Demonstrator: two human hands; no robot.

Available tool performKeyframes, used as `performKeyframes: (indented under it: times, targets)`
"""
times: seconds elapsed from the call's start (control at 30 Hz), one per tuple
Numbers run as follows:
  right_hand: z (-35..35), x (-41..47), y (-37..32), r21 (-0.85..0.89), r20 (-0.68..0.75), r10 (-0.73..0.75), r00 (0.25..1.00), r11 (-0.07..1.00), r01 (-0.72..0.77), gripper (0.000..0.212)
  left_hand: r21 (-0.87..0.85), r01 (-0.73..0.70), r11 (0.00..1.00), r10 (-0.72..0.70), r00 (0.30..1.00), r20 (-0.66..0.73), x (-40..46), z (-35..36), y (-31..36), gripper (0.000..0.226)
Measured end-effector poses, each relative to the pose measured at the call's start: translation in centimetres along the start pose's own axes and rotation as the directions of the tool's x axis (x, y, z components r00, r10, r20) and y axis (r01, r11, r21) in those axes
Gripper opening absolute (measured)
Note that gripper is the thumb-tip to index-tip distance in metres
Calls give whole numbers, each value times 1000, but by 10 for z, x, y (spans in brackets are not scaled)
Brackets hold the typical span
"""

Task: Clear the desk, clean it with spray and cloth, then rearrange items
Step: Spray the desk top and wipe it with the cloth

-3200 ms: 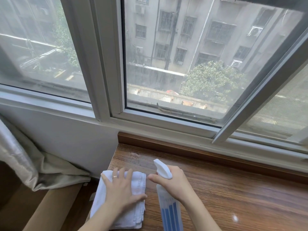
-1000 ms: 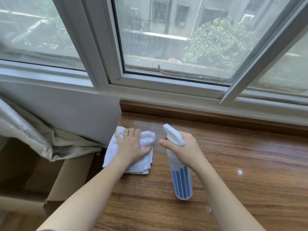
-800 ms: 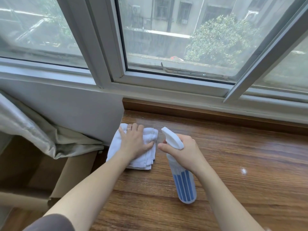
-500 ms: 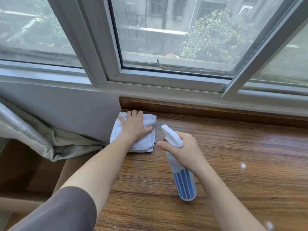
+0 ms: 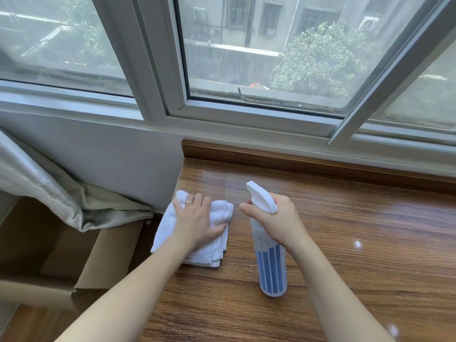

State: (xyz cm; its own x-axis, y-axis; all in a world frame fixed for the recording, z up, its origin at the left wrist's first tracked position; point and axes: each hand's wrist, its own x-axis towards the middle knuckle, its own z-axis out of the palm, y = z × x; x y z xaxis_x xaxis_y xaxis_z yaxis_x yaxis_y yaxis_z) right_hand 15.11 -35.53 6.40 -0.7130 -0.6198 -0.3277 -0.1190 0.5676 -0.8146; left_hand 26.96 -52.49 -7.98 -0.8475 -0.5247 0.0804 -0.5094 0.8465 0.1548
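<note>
Cloth [image 5: 217, 218] lies under the flat left hand [image 5: 197, 223]; right-hand fingers [image 5: 246, 209] grip the spray bottle [image 5: 270, 262], so mist the worktop [image 5: 345, 230] beyond them, then wipe with overlapping strokes.

Bare forearms, one ring

The left hand [image 5: 197, 222] wears a thin pale metal ring [image 5: 189, 201]; both forearms show no sleeves.

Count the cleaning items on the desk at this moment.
2. A folded white cloth lies at the desk's left edge under the flat left hand; a spray bottle is just right of it, gripped by the right hand.
</note>
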Motion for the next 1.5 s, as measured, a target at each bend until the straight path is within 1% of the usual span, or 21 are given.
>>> performKeyframes:
  times: [0.13, 0.23, 0.37, 0.47, 0.5, 0.6, 0.73, 0.87, 0.97, 1.07, 1.17, 1.23, 1.3, 1.4, 1.43, 1.5]
  targets:
    - [5, -3, -2, 18, 44, 3, 999, 1000, -4, 32, 5, -6, 1000, 7, 997, -74, -9, 8, -2, 64]
    - [8, -6, -4, 35, 73, -4, 997, 999, 2, 31, 11, -2, 1000, 3, 997, -75, 9, 9, -4, 64]
    - [9, -11, -5, 32, 80, 8, 997, 999, -11, 32, 26, 31, 999, -30, 1000, -8, 51, 4, -6, 72]
    - [10, -15, -5, 47, 80, 19, 997, 999, -22, 34, 65, 73, 995, -83, 984, 155, 85, -4, -6, 73]
    - [10, -17, -5, 47, 82, 18, 996, 999, -22, 35, 71, 76, 995, -88, 980, 178, 93, -5, -6, 72]
    - [12, -23, -7, 45, 78, 20, 997, 999, -24, 37, 67, 90, 994, -102, 976, 192, 108, -6, -5, 72]
    - [10, -29, -6, 67, 59, 21, 998, 997, -25, 34, 80, 107, 991, -121, 972, 200, 98, -8, -3, 73]
    - [7, -33, -6, 78, 47, 20, 999, 997, -23, 32, 47, 66, 997, -72, 987, 145, 58, -7, -1, 71]
    - [7, -35, -8, 73, 53, 5, 999, 997, -8, 31, 28, 22, 999, -22, 999, 26, 17, -3, -3, 66]
    - [8, -35, -9, 75, 41, -6, 999, 997, 3, 30, 14, 9, 1000, -8, 998, -63, -14, 2, -3, 62]
    - [10, -36, -8, 74, 38, -6, 999, 997, 3, 27, 4, -7, 1000, 8, 991, -130, -22, 4, -4, 61]
    - [11, -37, -7, 86, 43, 1, 999, 996, -5, 25, 0, -24, 1000, 23, 990, -136, -15, 5, -5, 62]
    - [12, -38, -4, 89, 51, 7, 999, 996, -12, 27, 10, -34, 999, 35, 991, -126, -2, 5, -8, 63]
    - [14, -41, 1, 84, 62, 23, 998, 996, -28, 34, 42, -23, 999, 25, 997, -71, 24, 4, -13, 68]
    - [14, -42, 2, 96, 63, 32, 997, 995, -38, 41, 47, -16, 999, 18, 999, -39, 33, 2, -13, 71]
    - [15, -44, 4, 118, 52, 44, 998, 992, -49, 57, 60, 3, 998, -7, 997, 73, 53, -6, -11, 76]
